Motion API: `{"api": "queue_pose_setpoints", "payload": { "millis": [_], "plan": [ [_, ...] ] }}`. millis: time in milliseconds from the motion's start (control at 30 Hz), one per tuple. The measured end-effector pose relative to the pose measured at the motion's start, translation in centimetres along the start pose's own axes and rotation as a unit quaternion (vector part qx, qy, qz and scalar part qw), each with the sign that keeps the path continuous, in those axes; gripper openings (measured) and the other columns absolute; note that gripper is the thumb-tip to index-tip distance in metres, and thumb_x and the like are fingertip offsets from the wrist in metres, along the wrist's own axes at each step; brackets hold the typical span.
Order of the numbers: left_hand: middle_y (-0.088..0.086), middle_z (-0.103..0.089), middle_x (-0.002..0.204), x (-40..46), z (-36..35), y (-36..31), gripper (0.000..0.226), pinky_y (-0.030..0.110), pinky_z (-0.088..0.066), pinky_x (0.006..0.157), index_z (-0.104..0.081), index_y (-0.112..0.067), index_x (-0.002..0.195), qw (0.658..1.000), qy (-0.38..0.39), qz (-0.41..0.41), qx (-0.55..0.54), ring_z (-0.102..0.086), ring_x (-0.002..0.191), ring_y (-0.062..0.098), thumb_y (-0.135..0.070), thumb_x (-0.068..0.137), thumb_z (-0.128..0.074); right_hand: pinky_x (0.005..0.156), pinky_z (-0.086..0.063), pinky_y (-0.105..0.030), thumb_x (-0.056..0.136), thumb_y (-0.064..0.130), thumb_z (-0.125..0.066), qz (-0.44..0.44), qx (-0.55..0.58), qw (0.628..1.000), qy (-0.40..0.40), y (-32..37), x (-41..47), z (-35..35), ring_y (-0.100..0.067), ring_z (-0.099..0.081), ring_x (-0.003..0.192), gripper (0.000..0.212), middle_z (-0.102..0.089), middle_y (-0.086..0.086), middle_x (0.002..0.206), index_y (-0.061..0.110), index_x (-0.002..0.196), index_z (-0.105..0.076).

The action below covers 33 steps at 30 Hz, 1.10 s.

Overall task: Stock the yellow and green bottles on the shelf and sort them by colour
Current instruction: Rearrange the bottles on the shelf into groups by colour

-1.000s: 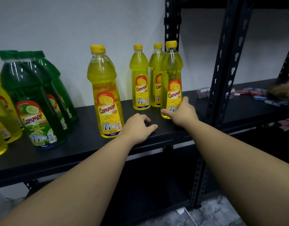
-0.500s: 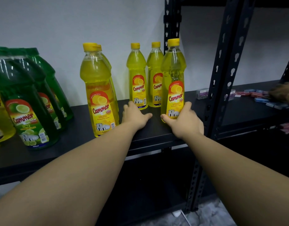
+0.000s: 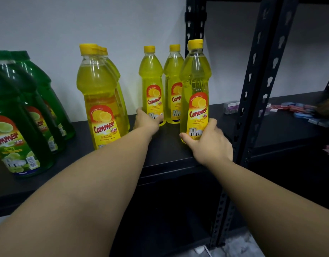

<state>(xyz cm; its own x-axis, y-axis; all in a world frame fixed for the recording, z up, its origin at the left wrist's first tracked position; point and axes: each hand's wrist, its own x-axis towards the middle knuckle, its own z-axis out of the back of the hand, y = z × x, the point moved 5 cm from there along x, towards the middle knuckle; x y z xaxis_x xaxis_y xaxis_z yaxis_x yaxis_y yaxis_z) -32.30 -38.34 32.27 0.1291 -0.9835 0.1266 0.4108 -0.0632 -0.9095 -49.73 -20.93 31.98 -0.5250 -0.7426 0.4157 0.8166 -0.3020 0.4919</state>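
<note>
Several yellow lemon bottles stand upright on the black shelf (image 3: 165, 153). My right hand (image 3: 209, 141) grips the base of the front right yellow bottle (image 3: 195, 86) near the shelf's front edge. My left hand (image 3: 146, 121) reaches further back and holds the base of a rear yellow bottle (image 3: 152, 84), beside another rear yellow bottle (image 3: 174, 80). A large yellow bottle (image 3: 99, 93) stands to the left with one more hidden behind it. Green lime bottles (image 3: 19, 115) are grouped at the far left.
A black perforated upright post (image 3: 256, 86) stands just right of my right hand. Beyond it, the neighbouring shelf holds small red and blue packets (image 3: 297, 110). A white wall backs the shelf. A lower shelf lies dark below.
My left hand moved from the shelf surface back to the rear yellow bottle's base. My right hand kept its hold on the front right bottle.
</note>
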Motion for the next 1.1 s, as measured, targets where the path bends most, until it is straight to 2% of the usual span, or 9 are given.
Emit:
{"api": "queue_pose_setpoints", "payload": {
  "millis": [200, 300, 467, 633, 833, 967, 1100],
  "plan": [
    [0.004, -0.065, 0.132, -1.4, 0.9, 0.5, 0.09, 0.049, -0.056, 0.097, -0.04, -0.022, 0.142, 0.999, 0.014, -0.044, 0.022, -0.065, 0.117, 0.027, -0.051, 0.073, -0.09, 0.081, -0.052, -0.042, 0.079, 0.085, -0.059, 0.005, -0.003, 1.0, -0.004, 0.2, -0.1, 0.1, -0.027, -0.062, 0.108, 0.084, -0.06, -0.004, 0.117, 0.019, 0.126, -0.035],
    [-0.002, -0.069, 0.125, -2.3, 1.0, 0.6, 0.092, 0.045, -0.056, 0.098, -0.049, -0.024, 0.139, 0.996, 0.053, -0.074, -0.006, -0.067, 0.111, 0.019, -0.051, 0.064, -0.093, 0.081, -0.051, -0.042, 0.08, 0.084, -0.059, 0.007, -0.005, 1.0, -0.003, 0.3, -0.2, 0.2, -0.029, -0.062, 0.108, 0.082, -0.06, -0.005, 0.116, 0.019, 0.124, -0.034],
    [-0.001, -0.073, 0.124, -3.3, 0.5, -0.1, 0.079, 0.044, -0.058, 0.098, -0.054, -0.021, 0.142, 0.988, 0.103, -0.117, -0.001, -0.07, 0.108, 0.015, -0.042, 0.074, -0.088, 0.081, -0.051, -0.042, 0.08, 0.083, -0.059, 0.012, -0.003, 1.0, -0.003, 0.3, -0.3, 0.3, -0.029, -0.062, 0.106, 0.081, -0.061, -0.005, 0.115, 0.018, 0.122, -0.035],
    [-0.005, -0.074, 0.118, -3.5, 0.4, 0.0, 0.087, 0.046, -0.057, 0.097, -0.056, -0.023, 0.14, 0.984, 0.12, -0.129, -0.007, -0.071, 0.108, 0.016, -0.052, 0.066, -0.092, 0.081, -0.052, -0.042, 0.079, 0.084, -0.059, 0.007, -0.005, 1.0, -0.003, 0.3, -0.3, 0.4, -0.029, -0.063, 0.106, 0.082, -0.061, -0.005, 0.116, 0.018, 0.123, -0.035],
    [-0.004, -0.077, 0.115, -3.4, 0.1, -0.1, 0.066, 0.044, -0.057, 0.1, -0.06, -0.022, 0.138, 0.979, 0.148, -0.136, -0.037, -0.072, 0.105, 0.012, -0.031, 0.079, -0.088, 0.08, -0.053, -0.042, 0.079, 0.085, -0.059, 0.005, -0.006, 1.0, 0.0, 0.5, -0.3, 0.4, -0.029, -0.062, 0.106, 0.084, -0.061, -0.005, 0.116, 0.018, 0.125, -0.035],
    [-0.005, -0.076, 0.115, -3.3, -0.2, 0.1, 0.068, 0.04, -0.057, 0.098, -0.059, -0.022, 0.139, 0.975, 0.167, -0.14, -0.035, -0.072, 0.106, 0.012, -0.034, 0.079, -0.089, 0.08, -0.051, -0.042, 0.079, 0.085, -0.059, 0.006, -0.005, 1.0, -0.001, 0.4, -0.5, 0.4, -0.028, -0.062, 0.106, 0.083, -0.061, -0.005, 0.115, 0.019, 0.123, -0.035],
    [-0.006, -0.072, 0.114, -3.2, 0.2, -0.4, 0.044, 0.034, -0.053, 0.094, -0.065, -0.024, 0.129, 0.987, 0.122, -0.086, -0.051, -0.066, 0.104, 0.012, -0.034, 0.088, -0.073, 0.079, -0.052, -0.041, 0.078, 0.086, -0.058, 0.004, -0.001, 1.0, 0.003, 0.5, -0.5, 0.5, -0.028, -0.062, 0.103, 0.082, -0.06, -0.004, 0.112, 0.02, 0.122, -0.035]
  ]
}}
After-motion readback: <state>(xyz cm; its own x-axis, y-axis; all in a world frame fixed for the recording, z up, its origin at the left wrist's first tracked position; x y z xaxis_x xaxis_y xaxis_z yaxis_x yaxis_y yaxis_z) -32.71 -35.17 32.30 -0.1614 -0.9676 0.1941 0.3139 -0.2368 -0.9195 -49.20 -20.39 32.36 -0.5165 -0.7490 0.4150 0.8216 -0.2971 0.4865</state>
